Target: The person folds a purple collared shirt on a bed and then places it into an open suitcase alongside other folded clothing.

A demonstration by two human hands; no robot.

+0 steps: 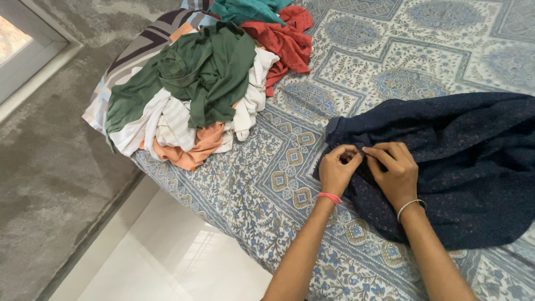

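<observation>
A dark navy garment (457, 161) with fine speckles lies spread on the patterned bedsheet (267, 184), reaching to the right edge of view. My left hand (337, 167), with a pink band on the wrist, pinches the garment's near edge. My right hand (397, 170), wearing a thin silver bracelet, grips the same edge right beside it. The fingertips of both hands meet over the cloth.
A heap of clothes (195, 95) sits at the bed's far left corner: green, white, peach, red and teal pieces over a striped pillow (134, 56). Grey wall (50, 167) and white floor (167, 256) lie left of the bed. A window frame (28, 50) shows top left.
</observation>
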